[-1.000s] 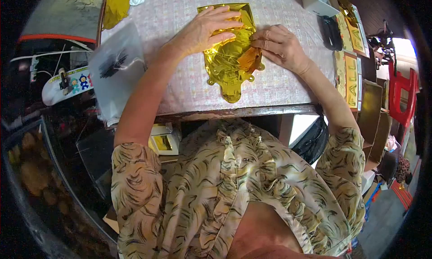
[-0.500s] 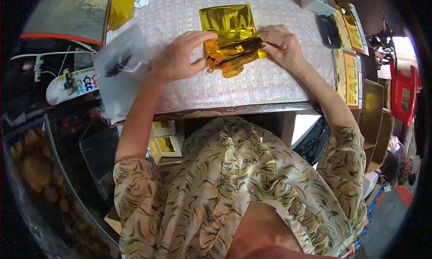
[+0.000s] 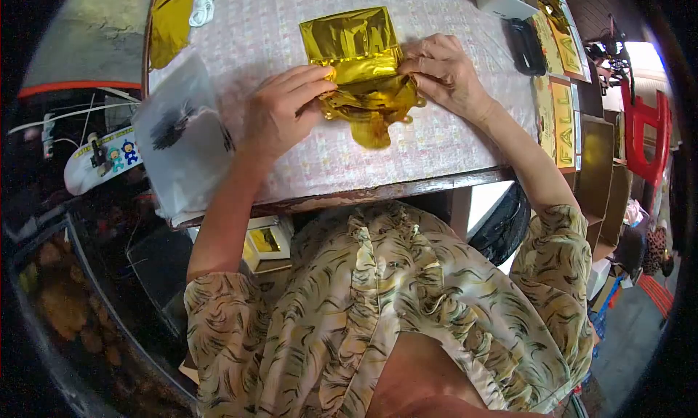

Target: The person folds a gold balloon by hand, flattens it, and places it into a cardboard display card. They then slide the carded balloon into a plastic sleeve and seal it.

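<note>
A shiny gold foil balloon (image 3: 350,36), flat and without air, lies across the cloth-covered table in front of me. Its far part is folded into a smooth rectangle; the near part is crumpled, with a rounded tab hanging toward me. My left hand (image 3: 282,107) pinches the foil's left edge at the fold, fingers on top and thumb tucked low. On the opposite edge, my right hand (image 3: 449,80) grips the foil between thumb and curled fingers. Exactly how the layers sit under the fingertips is hidden.
A clear plastic bag (image 3: 185,138) with dark strands inside lies at the table's left edge. Gold foil (image 3: 169,25) and white cord (image 3: 204,6) are at the far left. Rightward sit a black tray (image 3: 526,49), a white box (image 3: 502,0) and printed packets (image 3: 564,123).
The near part of the foil has opened out and its tab now hangs lower toward me. Both hands still hold the side edges; the view has shifted slightly.
</note>
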Tool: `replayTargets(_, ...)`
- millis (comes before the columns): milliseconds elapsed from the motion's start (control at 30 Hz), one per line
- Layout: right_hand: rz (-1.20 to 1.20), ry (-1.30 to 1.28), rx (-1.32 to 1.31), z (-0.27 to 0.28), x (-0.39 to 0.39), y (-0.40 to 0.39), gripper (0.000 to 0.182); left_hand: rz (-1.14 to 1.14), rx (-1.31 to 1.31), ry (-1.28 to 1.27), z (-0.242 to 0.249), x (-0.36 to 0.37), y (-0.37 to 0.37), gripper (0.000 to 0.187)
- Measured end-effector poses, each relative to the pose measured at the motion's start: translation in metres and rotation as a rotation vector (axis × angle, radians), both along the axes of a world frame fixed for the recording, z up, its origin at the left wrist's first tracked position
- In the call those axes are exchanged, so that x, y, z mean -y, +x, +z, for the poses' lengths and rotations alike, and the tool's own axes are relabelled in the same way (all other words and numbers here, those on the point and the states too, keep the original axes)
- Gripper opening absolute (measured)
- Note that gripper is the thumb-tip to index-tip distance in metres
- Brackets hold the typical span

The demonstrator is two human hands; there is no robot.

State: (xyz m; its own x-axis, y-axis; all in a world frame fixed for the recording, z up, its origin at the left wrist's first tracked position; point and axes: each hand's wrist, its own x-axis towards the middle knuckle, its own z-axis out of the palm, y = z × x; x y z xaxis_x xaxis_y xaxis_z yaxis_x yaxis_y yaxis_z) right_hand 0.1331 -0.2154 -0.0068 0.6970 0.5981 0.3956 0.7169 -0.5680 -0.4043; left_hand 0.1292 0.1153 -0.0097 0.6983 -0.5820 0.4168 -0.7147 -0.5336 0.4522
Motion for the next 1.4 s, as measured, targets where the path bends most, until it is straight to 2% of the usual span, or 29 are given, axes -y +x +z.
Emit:
replayTargets(133, -0.138, 0.053, -0.083, -0.006, -0.005, -0.006, 0.022, 0.042, -0.138, -0.145, -0.006, 0.0, 0.001, 0.016)
replayTargets(233, -0.22, 0.068, -0.165, -0.003, -0.012, -0.011, 0.021, 0.119, -0.286, -0.162, 0.01, 0.005, -0.005, 0.016)
replayTargets(333, -0.284, 0.063, -0.21, -0.001, -0.018, -0.01, 0.02, 0.209, -0.187, -0.161, 0.002, 0.004, -0.002, 0.017)
replayTargets(533, -0.375, 0.116, -0.232, -0.004, -0.027, -0.011, 0.019, 0.248, -0.191, -0.134, -0.002, 0.007, 0.005, 0.026)
replayTargets(767, -0.48, 0.104, -0.255, -0.003, -0.039, -0.016, 0.02, 0.254, -0.247, -0.074, -0.001, 0.008, 0.016, 0.027)
replayTargets(967, -0.497, 0.103, -0.227, -0.003, -0.046, -0.016, 0.019, 0.275, -0.269, 0.114, 0.02, 0.016, 0.021, 0.023)
replayTargets(1133, -0.499, 0.117, -0.226, -0.004, -0.045, -0.017, 0.017, 0.277, -0.165, 0.27, 0.021, 0.023, 0.02, 0.024)
replayTargets(1300, -0.427, 0.235, -0.302, -0.01, -0.028, -0.011, 0.018, 0.23, -0.087, 0.116, 0.01, 0.017, 0.013, 0.022)
replayTargets(1400, -0.374, 0.273, -0.313, -0.01, -0.024, -0.015, 0.024, 0.226, -0.021, 0.027, 0.004, 0.016, 0.002, 0.021)
